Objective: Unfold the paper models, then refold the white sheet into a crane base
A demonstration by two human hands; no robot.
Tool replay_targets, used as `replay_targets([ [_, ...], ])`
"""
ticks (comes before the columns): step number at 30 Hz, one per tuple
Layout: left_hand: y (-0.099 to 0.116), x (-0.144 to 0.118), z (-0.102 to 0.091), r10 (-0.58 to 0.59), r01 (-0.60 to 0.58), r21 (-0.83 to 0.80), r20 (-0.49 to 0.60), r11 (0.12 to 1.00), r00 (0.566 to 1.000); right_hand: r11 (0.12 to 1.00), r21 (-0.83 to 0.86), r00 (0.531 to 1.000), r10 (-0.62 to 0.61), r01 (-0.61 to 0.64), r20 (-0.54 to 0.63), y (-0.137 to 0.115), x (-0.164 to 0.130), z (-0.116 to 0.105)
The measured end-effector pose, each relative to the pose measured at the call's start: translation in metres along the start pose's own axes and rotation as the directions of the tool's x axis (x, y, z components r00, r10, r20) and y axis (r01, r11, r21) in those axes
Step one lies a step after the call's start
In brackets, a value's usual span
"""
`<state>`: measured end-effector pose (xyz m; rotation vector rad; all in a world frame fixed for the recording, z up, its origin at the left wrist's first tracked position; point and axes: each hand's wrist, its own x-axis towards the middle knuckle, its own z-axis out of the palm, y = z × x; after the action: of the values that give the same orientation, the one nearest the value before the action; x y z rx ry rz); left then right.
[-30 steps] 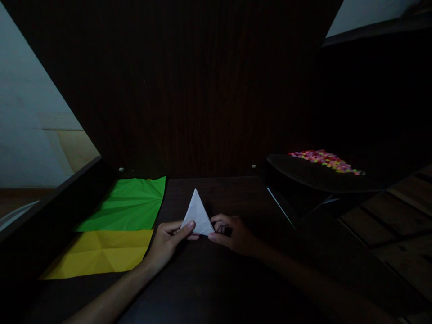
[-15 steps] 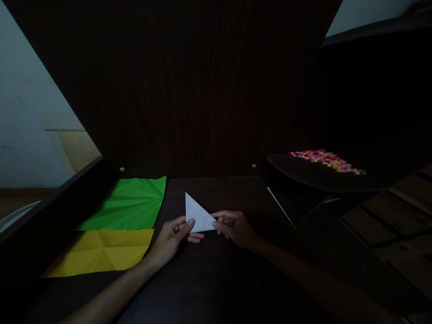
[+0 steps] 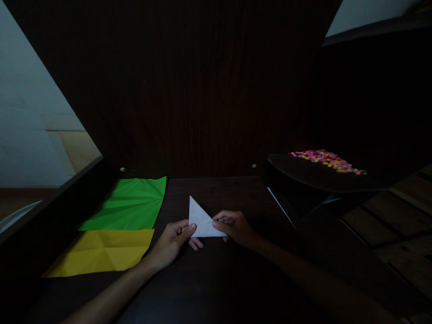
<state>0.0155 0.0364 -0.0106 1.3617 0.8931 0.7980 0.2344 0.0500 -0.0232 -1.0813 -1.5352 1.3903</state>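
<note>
A white sheet of paper folded into a triangle [image 3: 201,224] is held just over the dark wooden table, its sharp tip pointing away from me. At its left corner my left hand [image 3: 177,236] pinches it, thumb on top and fingers underneath. My right hand [image 3: 235,227] grips the slanted right edge, the thumb lying on the paper and the other fingers bent behind it. Part of the right corner is covered by this hand. The layers between the folds cannot be made out.
Creased green paper [image 3: 130,202] and creased yellow paper [image 3: 104,252] lie on the left. A dark upright panel [image 3: 195,90] stands behind the table. To the right, a dark curved shelf [image 3: 303,173] bears a pile of small colourful pieces [image 3: 326,159].
The white triangle has shifted slightly right and towards me. My right thumb now sits higher along its slanted edge, and more of the right corner shows below that hand.
</note>
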Motion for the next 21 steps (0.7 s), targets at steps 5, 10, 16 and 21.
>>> replay_targets([
  [5,0.0018,-0.0026,0.0013,-0.015,0.01,0.086,0.06,0.996,0.998,0.997,-0.07,0.999,-0.01,0.012,0.032,-0.0042,-0.0035,0.0009],
  [10,0.0038,-0.0053,0.0031,-0.032,0.024,0.122,0.068,0.992,0.997,0.987,-0.155,0.999,-0.03,0.034,0.03,-0.0057,-0.0051,0.0012],
  [16,0.0044,-0.0054,0.003,-0.048,0.042,0.121,0.049,0.992,0.998,0.991,-0.127,0.997,-0.03,0.039,0.073,-0.0049,-0.009,0.0049],
  [21,0.0046,-0.0033,0.0003,0.001,-0.002,0.032,0.01,0.999,1.0,0.998,-0.063,0.992,0.004,0.004,0.127,-0.0047,-0.008,0.0029],
])
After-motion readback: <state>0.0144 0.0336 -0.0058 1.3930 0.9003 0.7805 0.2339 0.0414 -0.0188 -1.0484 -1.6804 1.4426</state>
